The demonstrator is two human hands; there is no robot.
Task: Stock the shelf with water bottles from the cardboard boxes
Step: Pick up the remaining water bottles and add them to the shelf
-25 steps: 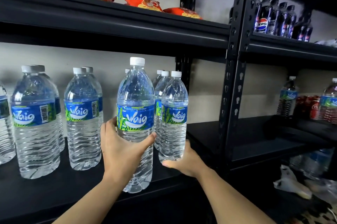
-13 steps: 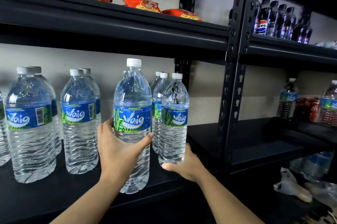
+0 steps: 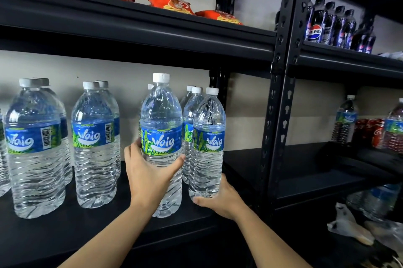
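Presently, item one: large water bottle (image 3: 161,128), white cap, blue-and-green label, upright near the front edge of the black shelf (image 3: 54,235). The left grip (image 3: 150,178) holds it from six o'clock, just under the label, with the thumb curled round the three o'clock side and the fingers round the nine o'clock side. Cap and label stand clear above the grip. Whether the base rests on the shelf cannot be told.

Item two: smaller water bottle (image 3: 208,143), same label, upright, just beside the large one at its three o'clock. The right grip (image 3: 222,200) clasps its foot from four o'clock, thumb across the front; the fingers are hidden behind.

Item three: stocked bottles (image 3: 93,143) of the same brand, ranked front to back at nine o'clock, with a few more behind the two held.

Surroundings: black metal shelving against a pale wall, with a perforated upright post (image 3: 281,102) at three o'clock dividing the bays. Orange snack packets (image 3: 170,3) lie on the upper shelf at twelve o'clock. Dark cola bottles (image 3: 327,25) stand in the next bay at two o'clock, red cans (image 3: 377,132) at three o'clock. Crumpled plastic wrap (image 3: 349,228) lies low at five o'clock.
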